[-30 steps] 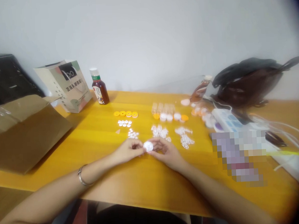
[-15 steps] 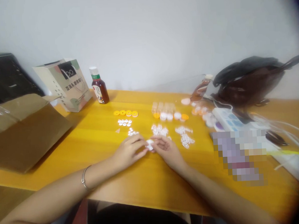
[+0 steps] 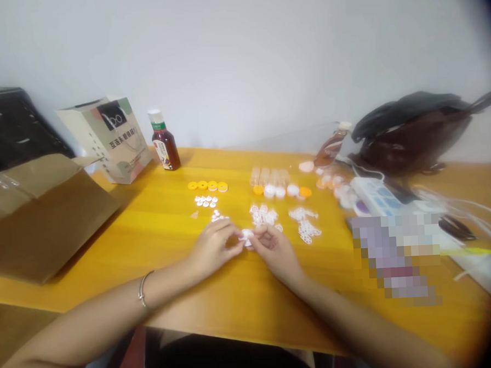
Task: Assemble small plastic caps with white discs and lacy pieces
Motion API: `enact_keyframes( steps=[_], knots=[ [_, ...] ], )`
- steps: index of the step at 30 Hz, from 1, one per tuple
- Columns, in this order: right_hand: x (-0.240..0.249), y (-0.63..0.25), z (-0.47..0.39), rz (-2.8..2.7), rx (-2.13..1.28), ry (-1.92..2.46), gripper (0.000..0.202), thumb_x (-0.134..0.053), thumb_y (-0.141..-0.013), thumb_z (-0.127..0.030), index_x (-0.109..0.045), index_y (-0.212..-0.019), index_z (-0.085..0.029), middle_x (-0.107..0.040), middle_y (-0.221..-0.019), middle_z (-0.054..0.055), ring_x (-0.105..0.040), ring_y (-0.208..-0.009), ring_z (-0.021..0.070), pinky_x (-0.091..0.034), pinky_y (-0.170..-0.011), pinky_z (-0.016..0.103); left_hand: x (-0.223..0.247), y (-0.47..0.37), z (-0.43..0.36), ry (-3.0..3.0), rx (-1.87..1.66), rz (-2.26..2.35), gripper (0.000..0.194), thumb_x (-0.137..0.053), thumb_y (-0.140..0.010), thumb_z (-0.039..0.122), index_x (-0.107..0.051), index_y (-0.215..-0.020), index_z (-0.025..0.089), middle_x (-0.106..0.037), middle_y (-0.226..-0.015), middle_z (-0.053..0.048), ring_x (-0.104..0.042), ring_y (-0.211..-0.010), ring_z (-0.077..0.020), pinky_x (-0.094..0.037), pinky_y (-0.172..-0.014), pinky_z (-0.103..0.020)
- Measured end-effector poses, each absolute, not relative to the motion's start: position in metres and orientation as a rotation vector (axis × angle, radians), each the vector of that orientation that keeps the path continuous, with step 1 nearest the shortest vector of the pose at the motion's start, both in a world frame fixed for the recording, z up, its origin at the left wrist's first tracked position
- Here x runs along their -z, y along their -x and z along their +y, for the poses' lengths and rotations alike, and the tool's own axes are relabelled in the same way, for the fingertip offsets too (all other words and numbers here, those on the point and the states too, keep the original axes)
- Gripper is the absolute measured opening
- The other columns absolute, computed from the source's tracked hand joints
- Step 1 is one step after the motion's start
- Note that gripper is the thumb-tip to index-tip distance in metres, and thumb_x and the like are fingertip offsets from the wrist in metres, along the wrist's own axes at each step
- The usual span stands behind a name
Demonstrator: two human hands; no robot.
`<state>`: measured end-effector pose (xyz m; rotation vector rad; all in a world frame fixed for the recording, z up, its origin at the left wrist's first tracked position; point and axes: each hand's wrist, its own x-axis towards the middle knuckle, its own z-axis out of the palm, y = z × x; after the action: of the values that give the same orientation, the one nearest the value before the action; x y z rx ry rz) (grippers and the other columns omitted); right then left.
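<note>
Between my left hand point(image 3: 216, 245) and my right hand point(image 3: 277, 252) is a small white part point(image 3: 246, 238), pinched by the fingertips of both. Its exact shape is blurred. Just beyond my left hand lie small white pieces point(image 3: 216, 214) and, farther back, white discs point(image 3: 206, 201). A row of yellow rings point(image 3: 208, 186) sits behind them. Past my right hand are flat white cut-out pieces point(image 3: 263, 215), with more such pieces point(image 3: 305, 225) to their right. Clear cylinders point(image 3: 270, 176) stand behind a row of white and orange caps point(image 3: 279, 191).
An open cardboard box point(image 3: 45, 216), a paper bag point(image 3: 122, 141) and a dark red bottle point(image 3: 165, 147) are on the left. To the right are a tilted brown bottle point(image 3: 329, 146), a power strip point(image 3: 375, 196), cables, a dark bag point(image 3: 411, 137) and a pixelated object point(image 3: 391, 258).
Both hands stay at nearly the same place, with the fingers slightly shifted around the white part. The whole view has moved a little.
</note>
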<state>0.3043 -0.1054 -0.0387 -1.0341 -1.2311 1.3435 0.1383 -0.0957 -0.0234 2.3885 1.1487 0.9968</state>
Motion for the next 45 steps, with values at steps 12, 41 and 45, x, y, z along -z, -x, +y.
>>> enact_keyframes(
  steps=[12,41,45],
  knots=[
    [0.034,-0.306,-0.105,-1.172,-1.437,1.038,0.028,-0.071,-0.063,-0.038,-0.051,-0.071,-0.020,-0.063,-0.074,-0.001,-0.062,-0.069,0.0122,-0.057,-0.072,0.032,0.024,-0.136,-0.094,-2.266,-1.011,1.037,0.010,-0.055,-0.079,0.024,-0.061,-0.079,0.016,-0.058,-0.076,-0.003,-0.053,-0.073,-0.0142,-0.041,-0.070,-0.028],
    [0.032,-0.318,-0.100,-1.220,-1.623,1.050,0.025,-0.069,-0.067,-0.032,-0.060,-0.086,-0.018,-0.068,-0.081,0.001,-0.065,-0.076,0.0132,-0.052,-0.075,0.029,0.026,-0.131,-0.080,-1.317,-0.806,0.950,0.022,-0.067,-0.070,0.028,-0.060,-0.083,0.012,-0.065,-0.070,-0.003,-0.057,-0.060,-0.0082,-0.045,-0.063,-0.023],
    [0.030,-0.318,-0.101,-1.282,-1.561,1.011,0.043,-0.073,-0.061,-0.025,-0.053,-0.099,-0.023,-0.067,-0.080,-0.001,-0.064,-0.075,0.0129,-0.050,-0.076,0.030,0.025,-0.131,-0.079,-1.248,-0.854,0.962,0.021,-0.067,-0.069,0.025,-0.059,-0.083,0.012,-0.064,-0.067,-0.002,-0.057,-0.058,-0.0074,-0.045,-0.061,-0.022]
  ],
)
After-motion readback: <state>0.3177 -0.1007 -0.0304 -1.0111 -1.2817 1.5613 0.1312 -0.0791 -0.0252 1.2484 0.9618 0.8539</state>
